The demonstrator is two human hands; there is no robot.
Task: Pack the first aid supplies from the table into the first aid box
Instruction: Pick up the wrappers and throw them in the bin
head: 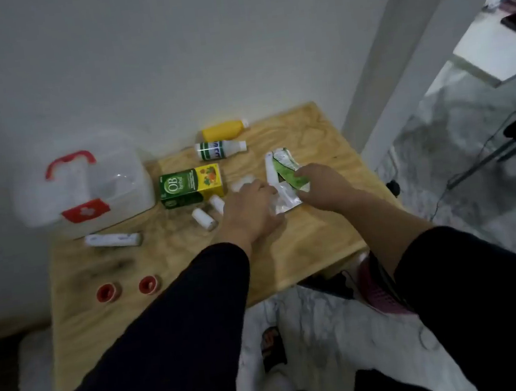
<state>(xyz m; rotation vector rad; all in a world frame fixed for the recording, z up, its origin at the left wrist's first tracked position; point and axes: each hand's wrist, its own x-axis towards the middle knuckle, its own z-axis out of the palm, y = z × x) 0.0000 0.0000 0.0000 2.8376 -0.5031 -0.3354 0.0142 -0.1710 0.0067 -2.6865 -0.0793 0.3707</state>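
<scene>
Both my hands are down on the packets to the right of the green carton.

My left hand (253,207) lies palm-down with its fingers curled over a silvery packet (286,200); how tight the hold is I cannot tell. My right hand (325,187) pinches the green-and-white packet (286,172). The first aid box (82,189), lid shut, sits left of the green carton (189,186), touching it. Behind the carton lie a white bottle (221,149) and a yellow bottle (225,130). In front of it lie small white rolls (203,219), a white tube (112,240) and two red tape rolls (127,289) on the wooden table (319,239).
</scene>
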